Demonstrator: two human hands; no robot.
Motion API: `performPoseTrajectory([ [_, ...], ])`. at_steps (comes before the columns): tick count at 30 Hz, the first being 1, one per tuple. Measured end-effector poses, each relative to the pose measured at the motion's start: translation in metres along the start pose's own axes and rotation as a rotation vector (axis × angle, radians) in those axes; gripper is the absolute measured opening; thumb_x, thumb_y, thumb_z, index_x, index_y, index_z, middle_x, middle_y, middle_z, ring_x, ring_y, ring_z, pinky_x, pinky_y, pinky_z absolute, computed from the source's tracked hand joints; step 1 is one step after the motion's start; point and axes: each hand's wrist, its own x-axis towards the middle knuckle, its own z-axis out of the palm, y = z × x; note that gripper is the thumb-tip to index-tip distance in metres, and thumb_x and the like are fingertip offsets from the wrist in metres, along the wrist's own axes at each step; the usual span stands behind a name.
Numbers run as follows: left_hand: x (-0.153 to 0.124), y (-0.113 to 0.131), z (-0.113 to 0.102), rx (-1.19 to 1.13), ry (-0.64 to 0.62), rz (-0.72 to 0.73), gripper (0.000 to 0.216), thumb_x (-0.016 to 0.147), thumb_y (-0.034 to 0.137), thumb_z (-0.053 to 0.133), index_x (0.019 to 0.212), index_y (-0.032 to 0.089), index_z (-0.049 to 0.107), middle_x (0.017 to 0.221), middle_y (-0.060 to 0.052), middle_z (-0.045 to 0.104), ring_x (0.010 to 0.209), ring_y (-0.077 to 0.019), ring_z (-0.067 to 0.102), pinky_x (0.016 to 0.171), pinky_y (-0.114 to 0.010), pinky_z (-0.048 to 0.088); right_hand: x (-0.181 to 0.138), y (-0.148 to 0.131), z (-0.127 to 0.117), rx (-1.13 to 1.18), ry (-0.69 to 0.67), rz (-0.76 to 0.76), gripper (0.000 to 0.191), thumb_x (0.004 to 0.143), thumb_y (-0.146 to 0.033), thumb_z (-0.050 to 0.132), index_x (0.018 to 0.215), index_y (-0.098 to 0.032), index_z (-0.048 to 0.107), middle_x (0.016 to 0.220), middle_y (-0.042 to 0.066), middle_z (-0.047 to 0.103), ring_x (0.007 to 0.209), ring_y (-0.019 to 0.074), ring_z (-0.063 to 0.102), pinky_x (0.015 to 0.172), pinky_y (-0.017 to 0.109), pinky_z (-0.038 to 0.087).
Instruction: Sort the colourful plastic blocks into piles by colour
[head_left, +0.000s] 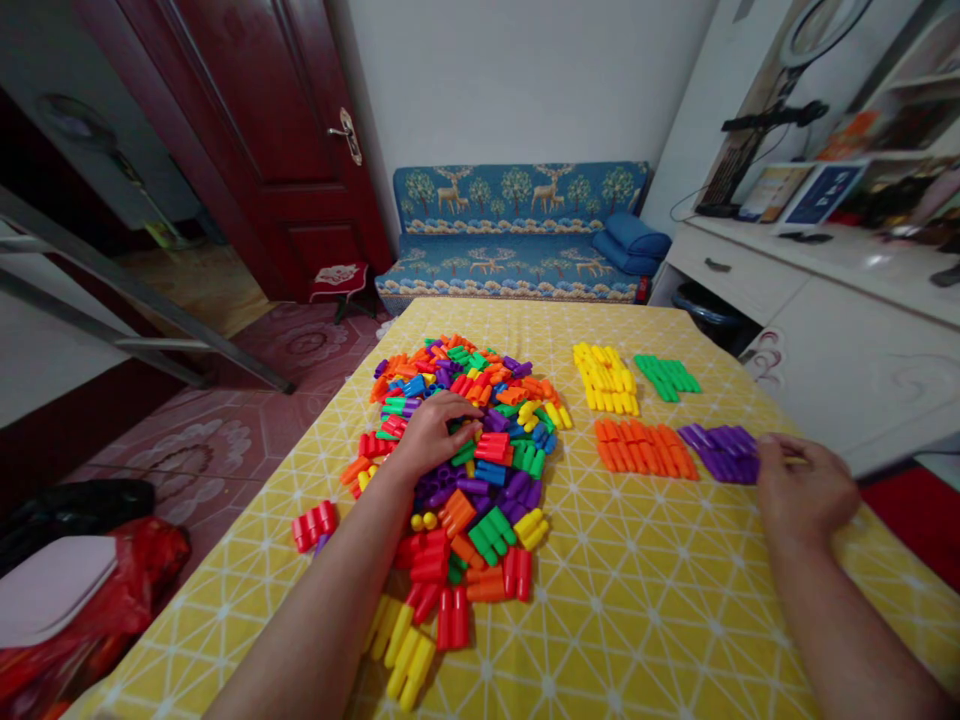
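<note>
1. Looking at the near edge: loose yellow blocks (405,650) lie on the tabletop (637,620), which wears a yellow cloth with a white line pattern. Red blocks (452,615) sit just beyond them.
2. Left hand (431,435) sits palm-down on the mixed pile (465,470), left of centre on the tabletop. Fingers are curled into the blocks; I can't tell whether they grip one.
3. Right hand (806,490) is well apart, near the right edge, fingertips touching the purple group (720,452). Fingers bent, palm hidden; I can't tell if anything is held.
4. Blocks: hard glossy plastic, ribbed like fused cylinders with rounded ends. My read: light, stiff, not fragile, somewhat slippery, and the pile would shift if dug into. Best hold is across the long sides, thumb against fingers, not on the rounded tips.
5. Orange group (645,448) lies just beside the purple. Yellow group (606,378) and green group (666,375) are behind, each in neat rows of one colour.
6. Far: blue patterned sofa (517,235), dark red door (262,120), white cabinet (825,330) on the right.
</note>
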Motion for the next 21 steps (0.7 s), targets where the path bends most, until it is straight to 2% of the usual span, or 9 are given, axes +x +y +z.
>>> performPoseTrajectory([
  [2, 0.0, 0.0, 0.0, -0.001, 0.002, 0.003, 0.016, 0.086, 0.027, 0.062, 0.096, 0.019, 0.073, 0.093, -0.007, 0.072, 0.089, -0.0196, 0.065, 0.082, -0.034, 0.05, -0.011, -0.027, -0.002, 0.044, -0.047, -0.121, 0.006, 0.075, -0.024, 0.066, 0.077, -0.02, 0.071, 0.077, 0.012, 0.067, 0.073, 0.0241, 0.061, 0.07, 0.039, 0.048],
  [3, 0.0, -0.001, 0.001, 0.0, 0.004, 0.005, 0.016, 0.086, 0.026, 0.062, 0.095, 0.019, 0.073, 0.092, -0.007, 0.072, 0.089, -0.0196, 0.065, 0.082, -0.034, 0.05, -0.02, -0.044, -0.002, 0.097, -0.116, -0.185, 0.01, 0.078, -0.026, 0.064, 0.081, -0.02, 0.071, 0.081, 0.011, 0.067, 0.073, 0.0226, 0.061, 0.068, 0.038, 0.048],
  [7, 0.0, -0.001, 0.001, 0.006, 0.003, 0.009, 0.015, 0.085, 0.023, 0.063, 0.096, 0.02, 0.073, 0.094, -0.007, 0.072, 0.09, -0.0199, 0.064, 0.083, -0.035, 0.05, -0.063, -0.112, 0.011, 0.338, -0.563, -0.359, 0.018, 0.087, -0.03, 0.054, 0.093, -0.021, 0.069, 0.093, 0.007, 0.066, 0.082, 0.019, 0.063, 0.068, 0.032, 0.051],
  [9, -0.001, -0.001, 0.001, 0.007, -0.004, 0.011, 0.016, 0.086, 0.023, 0.062, 0.096, 0.02, 0.073, 0.094, -0.007, 0.072, 0.09, -0.0197, 0.064, 0.083, -0.034, 0.049, -0.084, -0.14, 0.025, 0.396, -0.749, -0.404, 0.02, 0.086, -0.028, 0.055, 0.1, -0.022, 0.068, 0.1, 0.006, 0.066, 0.088, 0.0192, 0.063, 0.075, 0.034, 0.053],
  [11, -0.001, -0.001, 0.0, 0.017, -0.02, 0.016, 0.016, 0.086, 0.023, 0.062, 0.096, 0.02, 0.073, 0.094, -0.007, 0.072, 0.09, -0.0199, 0.064, 0.084, -0.035, 0.048, -0.102, -0.162, 0.041, 0.426, -0.879, -0.431, 0.026, 0.082, -0.025, 0.058, 0.106, -0.022, 0.067, 0.107, 0.007, 0.065, 0.097, 0.0212, 0.062, 0.086, 0.039, 0.052],
  [13, -0.001, 0.0, -0.001, 0.049, -0.046, 0.02, 0.018, 0.086, 0.024, 0.062, 0.1, 0.021, 0.073, 0.097, -0.006, 0.073, 0.094, -0.021, 0.063, 0.087, -0.036, 0.047, -0.118, -0.177, 0.057, 0.45, -0.938, -0.42, 0.034, 0.078, -0.022, 0.061, 0.112, -0.021, 0.065, 0.114, 0.009, 0.064, 0.107, 0.0239, 0.06, 0.096, 0.044, 0.048],
  [16, -0.001, 0.002, -0.001, 0.129, -0.089, 0.008, 0.035, 0.085, 0.019, 0.059, 0.119, 0.024, 0.066, 0.11, -0.006, 0.071, 0.101, -0.0229, 0.06, 0.089, -0.038, 0.045, -0.139, -0.188, 0.074, 0.508, -0.929, -0.347, 0.045, 0.077, -0.018, 0.057, 0.122, -0.02, 0.061, 0.122, 0.01, 0.062, 0.116, 0.0247, 0.056, 0.103, 0.047, 0.044],
  [18, -0.001, 0.003, 0.0, 0.185, -0.111, -0.013, 0.048, 0.083, 0.014, 0.056, 0.129, 0.027, 0.059, 0.117, -0.005, 0.069, 0.104, -0.0236, 0.059, 0.089, -0.039, 0.043, -0.15, -0.191, 0.078, 0.555, -0.912, -0.323, 0.051, 0.078, -0.016, 0.053, 0.129, -0.022, 0.057, 0.128, 0.009, 0.06, 0.121, 0.0237, 0.054, 0.106, 0.047, 0.042],
  [21, 0.0, 0.005, 0.001, 0.247, -0.145, -0.034, 0.052, 0.079, 0.012, 0.057, 0.128, 0.03, 0.06, 0.115, -0.004, 0.07, 0.105, -0.0247, 0.058, 0.09, -0.041, 0.041, -0.157, -0.193, 0.076, 0.603, -0.921, -0.329, 0.057, 0.078, -0.012, 0.05, 0.134, -0.024, 0.053, 0.135, 0.008, 0.055, 0.127, 0.0226, 0.05, 0.109, 0.046, 0.039],
])
